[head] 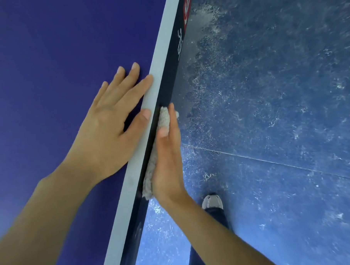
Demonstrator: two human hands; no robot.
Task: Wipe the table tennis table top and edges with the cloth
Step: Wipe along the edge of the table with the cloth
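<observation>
Two flat hands | left hand (107, 123): table top (46, 57) | right hand (167, 162): cloth (163, 118) against edge (168, 76)

- The bench top (56, 47) is looking smooth and matt.
- The cloth (164, 118) is showing a rough, nubbly pile.
- The floor (269, 108) is looking scuffed and dusty.

Dark blue table tennis table (46, 47), left hand (109, 123) flat on top beside pale edge stripe (162, 52), cloth (163, 118) against its side
</observation>
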